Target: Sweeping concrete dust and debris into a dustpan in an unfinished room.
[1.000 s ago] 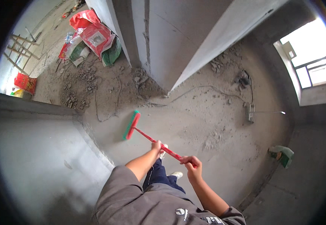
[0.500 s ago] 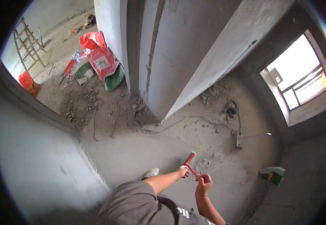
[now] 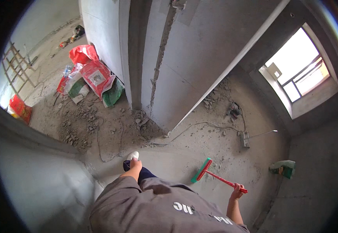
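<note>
A broom with a red handle [image 3: 221, 179] and green bristles [image 3: 199, 174] is in my right hand [image 3: 237, 191]. My fingers are wrapped around the handle near its end. The broom's red head [image 3: 204, 169] is at the floor, close to a scatter of grey crumbs. My left hand [image 3: 135, 163] hangs at the left, apart from the broom, just over my white shoe [image 3: 133, 155]. It is small in view and its fingers do not show clearly.
Rubble [image 3: 77, 126] lies by the doorway beside red and green sacks [image 3: 96, 75]. A cable [image 3: 215, 125] crosses the floor towards a metal box-like tool [image 3: 244, 139]. The wall corner [image 3: 165, 116] juts out ahead. A green-white bag [image 3: 283, 169] stands at the right wall.
My left hand has moved left, away from the broom. My right hand has moved right and down with the handle, and the broom's head has turned and shifted slightly right.
</note>
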`<state>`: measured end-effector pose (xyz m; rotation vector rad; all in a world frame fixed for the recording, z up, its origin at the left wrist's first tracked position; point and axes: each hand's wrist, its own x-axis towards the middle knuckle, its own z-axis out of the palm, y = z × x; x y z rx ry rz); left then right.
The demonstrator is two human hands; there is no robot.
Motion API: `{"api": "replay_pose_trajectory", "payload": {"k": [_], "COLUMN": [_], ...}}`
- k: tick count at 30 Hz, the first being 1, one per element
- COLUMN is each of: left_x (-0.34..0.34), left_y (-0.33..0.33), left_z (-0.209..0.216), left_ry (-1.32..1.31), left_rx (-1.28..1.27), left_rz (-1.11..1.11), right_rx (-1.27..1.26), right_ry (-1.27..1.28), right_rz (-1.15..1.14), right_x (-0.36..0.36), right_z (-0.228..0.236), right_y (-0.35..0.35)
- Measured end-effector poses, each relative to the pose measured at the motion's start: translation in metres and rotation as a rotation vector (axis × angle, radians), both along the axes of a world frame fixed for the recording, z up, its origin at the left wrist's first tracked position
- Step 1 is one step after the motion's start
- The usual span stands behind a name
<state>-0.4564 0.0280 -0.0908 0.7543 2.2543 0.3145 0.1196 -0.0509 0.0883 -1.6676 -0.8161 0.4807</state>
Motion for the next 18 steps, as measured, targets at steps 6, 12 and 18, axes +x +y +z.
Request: {"api": "replay_pose_trajectory", "payload": {"k": [6, 12, 18], "left_x": [-0.094, -0.161, -0.103], "left_y": [0.118, 0.225, 0.380], "left_z": [0.029, 0.039, 0.215], "left_ry": [-0.289, -0.183, -0.295], "left_rx": [-0.002, 0.450, 1.224], "left_rz": [-0.413, -0.571, -0.659], "right_rx": [-0.188, -0.397, -0.732], "right_ry": [-0.053, -0.197, -0.034], "right_rz": [-0.192, -0.058, 0.275], "right_x": [-0.082, -0.207, -0.318], "right_z": [-0.017, 0.030, 0.046], "right_y": [-0.013, 0.013, 0.011]}}
